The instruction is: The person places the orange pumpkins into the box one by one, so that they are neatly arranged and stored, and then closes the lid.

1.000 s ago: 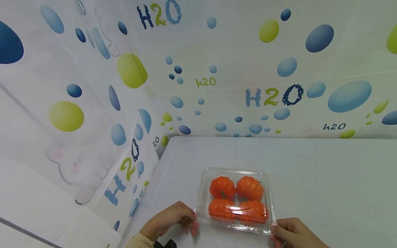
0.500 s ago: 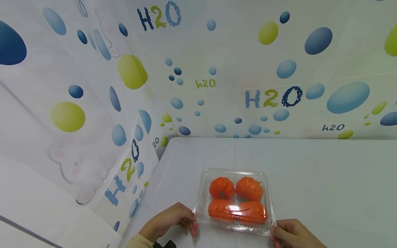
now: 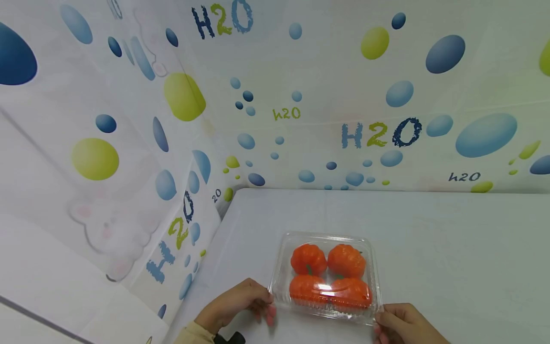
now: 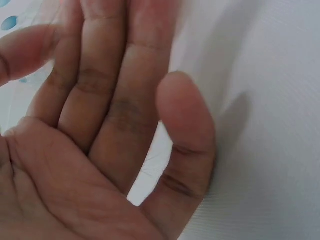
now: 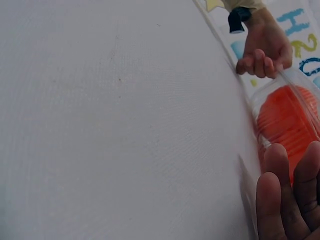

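Both grips are at the near corners of the clear plastic clamshell box (image 3: 327, 277): my left hand (image 3: 234, 306) has its fingertips curled against the near left corner, pinching the thin rim, and my right hand (image 3: 404, 325) takes the near right corner the same way, though its fingers are partly cut off by the frame edge, so I cannot tell how firmly it holds. The box sits flat on the white table (image 3: 451, 248), close to my edge of it, its lid down over four orange pumpkins (image 3: 345, 260) packed two by two.

As I judge it, I am at the point of steadying the box by its front lip. What comes next would call for finding the seam between lid and tray, since the rim is thin, slick and flexible and gives little purchase.

Thin, glossy and see-through, the shell has rounded corners and a ridged front wall. Each pumpkin is squat, ribbed and shiny, likely plastic, with small green stems. Over the table lies a matte, finely woven cloth, and printed sheeting (image 3: 301, 95) with blue and green bubbles hangs behind.
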A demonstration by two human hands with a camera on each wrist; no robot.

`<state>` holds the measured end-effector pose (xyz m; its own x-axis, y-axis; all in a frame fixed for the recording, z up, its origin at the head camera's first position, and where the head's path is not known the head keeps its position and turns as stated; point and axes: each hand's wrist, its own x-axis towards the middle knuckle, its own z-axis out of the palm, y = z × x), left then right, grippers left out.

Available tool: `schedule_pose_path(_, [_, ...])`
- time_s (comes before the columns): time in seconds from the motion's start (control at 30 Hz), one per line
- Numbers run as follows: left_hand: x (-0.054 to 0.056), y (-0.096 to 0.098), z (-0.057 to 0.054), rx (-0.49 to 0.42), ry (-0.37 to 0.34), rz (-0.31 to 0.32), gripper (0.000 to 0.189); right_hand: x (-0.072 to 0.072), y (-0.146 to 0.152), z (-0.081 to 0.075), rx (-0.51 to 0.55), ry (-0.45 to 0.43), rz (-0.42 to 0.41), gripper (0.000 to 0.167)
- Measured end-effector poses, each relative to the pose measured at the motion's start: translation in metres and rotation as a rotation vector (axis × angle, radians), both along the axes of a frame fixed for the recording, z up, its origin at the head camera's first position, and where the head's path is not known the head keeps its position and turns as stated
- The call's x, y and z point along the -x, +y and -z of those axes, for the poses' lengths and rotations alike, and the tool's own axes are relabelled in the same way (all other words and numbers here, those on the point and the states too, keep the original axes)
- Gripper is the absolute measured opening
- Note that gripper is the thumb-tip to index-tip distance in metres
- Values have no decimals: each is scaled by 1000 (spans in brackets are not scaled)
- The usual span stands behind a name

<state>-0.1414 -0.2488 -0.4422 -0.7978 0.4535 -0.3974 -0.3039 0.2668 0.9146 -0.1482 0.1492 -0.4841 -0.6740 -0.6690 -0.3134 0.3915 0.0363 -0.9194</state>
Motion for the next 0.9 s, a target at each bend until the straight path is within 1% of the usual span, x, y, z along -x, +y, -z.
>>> schedule_pose_path(0.13, [1,5,-1,7,-16,-14,29,0,0,1,49,-22,-11,34])
schedule_pose_path(0.2, [1,6,-2,18,-24,-12,25,-1,-1,1,29,-6,-6,37])
schedule_pose_path(0.27, [0,6,-4,28,-31,-4,28,-1,-2,1,-5,11,-6,38])
schedule_pose_path(0.37, [2,3,-4,43,-32,25,35,-1,-1,0,-50,36,-7,40])
schedule_pose_path(0.5, [2,-3,-6,60,-16,49,37,2,3,0,-53,47,-4,40])
schedule_pose_path(0.63, [2,-9,-9,70,-12,47,34,3,9,0,-48,43,14,40])
schedule_pose_path(0.7, [3,-13,-10,80,-9,37,32,4,11,-1,-45,26,20,41])
schedule_pose_path(0.73, [5,-15,-11,90,-4,28,32,4,12,-2,-48,2,29,40])
schedule_pose_path(0.8, [10,-20,-14,119,14,1,33,6,14,-6,-78,-29,48,41])
schedule_pose_path(0.87, [16,-23,-19,163,45,-38,37,10,17,-11,-114,-12,58,44])
schedule_pose_path(0.9, [19,-23,-22,189,63,-63,41,13,18,-14,-152,28,64,45])
